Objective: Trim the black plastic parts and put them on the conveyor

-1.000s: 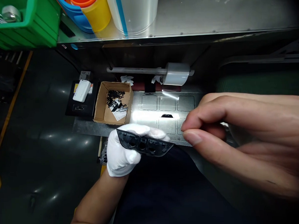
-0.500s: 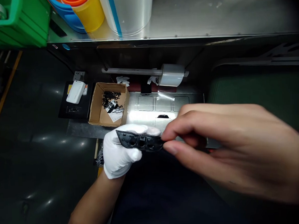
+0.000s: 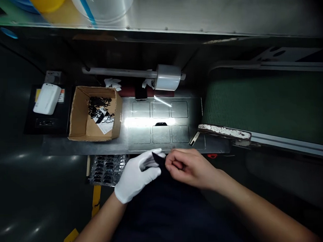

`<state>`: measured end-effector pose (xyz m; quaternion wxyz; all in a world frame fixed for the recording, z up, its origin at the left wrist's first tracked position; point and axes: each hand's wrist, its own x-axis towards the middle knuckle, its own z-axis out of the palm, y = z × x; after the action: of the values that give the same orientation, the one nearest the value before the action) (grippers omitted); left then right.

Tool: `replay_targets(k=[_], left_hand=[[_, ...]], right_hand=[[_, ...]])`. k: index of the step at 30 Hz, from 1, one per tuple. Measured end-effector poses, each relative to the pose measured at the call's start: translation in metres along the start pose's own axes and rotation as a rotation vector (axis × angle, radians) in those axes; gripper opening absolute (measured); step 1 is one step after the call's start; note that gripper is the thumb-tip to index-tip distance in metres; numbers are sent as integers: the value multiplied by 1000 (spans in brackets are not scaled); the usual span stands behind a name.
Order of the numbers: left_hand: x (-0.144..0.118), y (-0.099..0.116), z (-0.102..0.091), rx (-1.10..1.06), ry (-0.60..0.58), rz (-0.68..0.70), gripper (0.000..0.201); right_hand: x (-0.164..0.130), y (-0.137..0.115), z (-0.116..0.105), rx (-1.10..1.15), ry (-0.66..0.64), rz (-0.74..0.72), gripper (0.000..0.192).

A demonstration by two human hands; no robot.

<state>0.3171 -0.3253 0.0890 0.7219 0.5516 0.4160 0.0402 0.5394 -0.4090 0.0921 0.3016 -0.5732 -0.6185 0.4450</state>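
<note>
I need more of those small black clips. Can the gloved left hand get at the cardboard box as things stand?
Probably yes: the cardboard box sits open-topped with nothing between it and the left hand, though that hand already holds a black plastic part.

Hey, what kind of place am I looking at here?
Most likely a factory assembly station. A green conveyor belt runs beside a metal worktop, a cardboard box holds small black parts, and a gloved left hand and bare right hand work a black part.
</note>
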Motion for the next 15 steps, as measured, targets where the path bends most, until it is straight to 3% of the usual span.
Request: replay_targets(k=[4,7,11,15], left_hand=[[37,-44,8,285,51,-68,39],[70,-69,16,413,62,-61,32],[102,-89,36,479,64,-48,34],[102,-101,58,478,87,-60,35]], right_hand=[[-12,68,7,-235,75,264,15],[-4,118,6,-383,83,366,14],[31,174,8,-561,-19,381,22],[69,204,14,-669,-139,306,33]])
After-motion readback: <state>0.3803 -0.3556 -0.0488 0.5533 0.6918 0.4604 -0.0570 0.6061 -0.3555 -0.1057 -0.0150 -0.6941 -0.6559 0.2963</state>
